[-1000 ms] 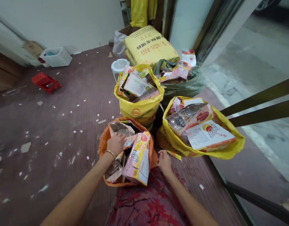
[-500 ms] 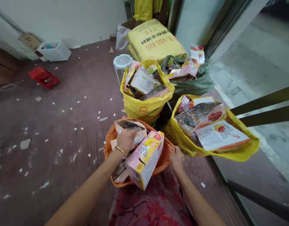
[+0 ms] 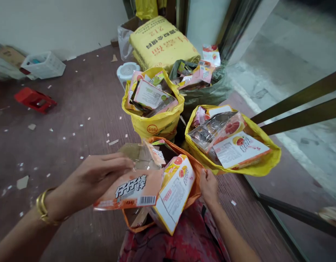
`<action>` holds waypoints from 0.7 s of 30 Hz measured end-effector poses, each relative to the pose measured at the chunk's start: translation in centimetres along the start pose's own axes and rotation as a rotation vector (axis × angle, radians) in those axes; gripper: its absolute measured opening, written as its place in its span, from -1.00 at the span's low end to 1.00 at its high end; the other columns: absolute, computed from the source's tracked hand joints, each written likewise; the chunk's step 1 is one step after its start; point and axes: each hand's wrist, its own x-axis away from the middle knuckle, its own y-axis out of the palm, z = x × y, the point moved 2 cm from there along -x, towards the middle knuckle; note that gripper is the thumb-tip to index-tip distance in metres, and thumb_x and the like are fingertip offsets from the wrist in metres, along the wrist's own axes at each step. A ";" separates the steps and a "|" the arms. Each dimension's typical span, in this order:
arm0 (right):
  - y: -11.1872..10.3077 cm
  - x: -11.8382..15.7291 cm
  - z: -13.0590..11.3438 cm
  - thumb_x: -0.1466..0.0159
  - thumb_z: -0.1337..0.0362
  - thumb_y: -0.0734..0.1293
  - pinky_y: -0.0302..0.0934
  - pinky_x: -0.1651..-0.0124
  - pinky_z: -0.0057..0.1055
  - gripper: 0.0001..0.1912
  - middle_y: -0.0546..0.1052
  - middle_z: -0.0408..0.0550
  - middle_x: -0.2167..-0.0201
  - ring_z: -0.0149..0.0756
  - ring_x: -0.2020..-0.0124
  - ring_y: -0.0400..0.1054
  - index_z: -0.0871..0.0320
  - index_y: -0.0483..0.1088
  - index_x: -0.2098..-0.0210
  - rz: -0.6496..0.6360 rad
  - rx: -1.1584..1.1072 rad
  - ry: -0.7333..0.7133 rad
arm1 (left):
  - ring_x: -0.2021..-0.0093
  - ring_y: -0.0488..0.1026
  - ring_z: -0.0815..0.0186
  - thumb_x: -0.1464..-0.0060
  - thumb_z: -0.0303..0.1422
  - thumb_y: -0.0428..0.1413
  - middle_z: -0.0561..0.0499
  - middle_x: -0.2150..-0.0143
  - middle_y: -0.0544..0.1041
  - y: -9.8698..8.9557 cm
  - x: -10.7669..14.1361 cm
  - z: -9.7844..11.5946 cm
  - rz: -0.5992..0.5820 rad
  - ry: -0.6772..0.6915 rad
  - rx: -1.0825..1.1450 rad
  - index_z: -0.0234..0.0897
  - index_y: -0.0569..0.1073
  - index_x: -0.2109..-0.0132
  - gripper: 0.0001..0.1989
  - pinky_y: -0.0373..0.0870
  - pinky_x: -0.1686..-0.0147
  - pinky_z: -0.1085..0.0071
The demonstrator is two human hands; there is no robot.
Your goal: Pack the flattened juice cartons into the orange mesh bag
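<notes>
- Carton (image 3: 135, 187), orange and partly clear, is above the left side of the orange bag (image 3: 195, 193), its left end caught in the closed grip of the left hand (image 3: 102, 171).
- Right hand (image 3: 208, 186) grasps that bag's rim, fingers curled tight.
- White-and-yellow box (image 3: 175, 194) tilts in the bag's mouth, beside the carton.
- Yellow bag (image 3: 274, 160) full of packaging stands to the right.

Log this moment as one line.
left grip: holds peach carton partly over orange bag | right grip: holds orange bag's rim | nearby: green bag with packaging
</notes>
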 end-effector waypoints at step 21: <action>0.2 -1.3 -0.3 -0.22 -0.17 -0.04 -0.06 0.49 -0.39 -0.40 0.33 -0.07 0.64 -0.29 0.62 0.17 0.17 0.37 0.35 -0.074 0.063 -0.037 | 0.14 0.51 0.20 -0.19 -0.46 0.03 -0.22 0.14 0.53 33.8 -13.5 -3.8 -0.542 -0.262 -0.226 -0.44 0.47 0.10 -0.81 0.46 0.13 0.28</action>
